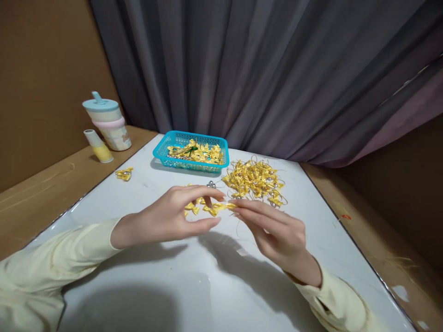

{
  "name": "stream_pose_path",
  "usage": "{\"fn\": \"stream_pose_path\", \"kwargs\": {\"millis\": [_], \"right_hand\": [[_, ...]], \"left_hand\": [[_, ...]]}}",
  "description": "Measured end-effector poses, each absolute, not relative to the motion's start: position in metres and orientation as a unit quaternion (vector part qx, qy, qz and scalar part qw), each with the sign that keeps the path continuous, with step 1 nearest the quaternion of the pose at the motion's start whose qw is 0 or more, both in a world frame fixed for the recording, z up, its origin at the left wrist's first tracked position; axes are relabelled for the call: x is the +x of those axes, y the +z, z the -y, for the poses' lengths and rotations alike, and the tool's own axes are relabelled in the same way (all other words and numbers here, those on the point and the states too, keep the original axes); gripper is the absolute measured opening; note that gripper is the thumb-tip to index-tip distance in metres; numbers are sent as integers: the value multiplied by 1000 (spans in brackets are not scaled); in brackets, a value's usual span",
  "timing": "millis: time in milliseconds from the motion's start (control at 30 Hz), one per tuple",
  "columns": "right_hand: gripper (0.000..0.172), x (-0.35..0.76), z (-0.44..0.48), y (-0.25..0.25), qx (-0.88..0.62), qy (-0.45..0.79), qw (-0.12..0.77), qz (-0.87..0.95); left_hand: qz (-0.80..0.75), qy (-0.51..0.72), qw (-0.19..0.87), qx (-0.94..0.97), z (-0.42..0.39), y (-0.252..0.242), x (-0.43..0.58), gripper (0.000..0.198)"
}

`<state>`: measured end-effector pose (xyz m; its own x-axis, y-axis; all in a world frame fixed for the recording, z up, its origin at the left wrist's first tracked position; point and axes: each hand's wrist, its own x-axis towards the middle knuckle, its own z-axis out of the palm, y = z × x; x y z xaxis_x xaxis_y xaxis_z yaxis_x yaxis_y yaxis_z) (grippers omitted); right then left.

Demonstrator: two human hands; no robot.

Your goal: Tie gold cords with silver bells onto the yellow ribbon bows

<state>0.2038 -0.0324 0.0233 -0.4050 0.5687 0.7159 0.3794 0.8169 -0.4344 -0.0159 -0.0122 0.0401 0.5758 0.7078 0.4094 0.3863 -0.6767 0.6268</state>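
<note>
My right hand (273,230) pinches the end of a yellow ribbon bow (231,206) between thumb and fingers. My left hand (173,213) is just left of it, thumb and fingers spread apart around other yellow bows (192,209), which show in the gap. Whether its curled fingers touch a bow, I cannot tell. Behind the hands lies a small cluster of silver beads (211,184). A heap of yellow bows with thin loops and silver beads (254,177) sits behind my right hand.
A blue basket (224,159) holding yellow bows stands at the back of the white table (145,276). One bow piece (124,174) lies at the left. Beyond the table's left edge are a lidded cup (112,124) and a small yellow-white bottle (99,146). A grey curtain (214,69) hangs behind.
</note>
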Motion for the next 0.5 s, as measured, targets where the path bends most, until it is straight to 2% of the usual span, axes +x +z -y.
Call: {"fn": "stream_pose_path", "kwargs": {"millis": [100,233,367,500], "right_hand": [[45,210,33,12,-200,-22,406,891],[56,219,36,4,-166,-66,374,910],[63,220,44,4,-186,-85,372,905],[61,216,45,3,-163,-47,380,909]], "left_hand": [[-232,388,111,885,11,30,-17,24],[-157,382,-70,908,10,16,-22,29],[-186,393,-139,890,22,8,-24,28],[-193,408,-125,884,26,10,-20,23]]}}
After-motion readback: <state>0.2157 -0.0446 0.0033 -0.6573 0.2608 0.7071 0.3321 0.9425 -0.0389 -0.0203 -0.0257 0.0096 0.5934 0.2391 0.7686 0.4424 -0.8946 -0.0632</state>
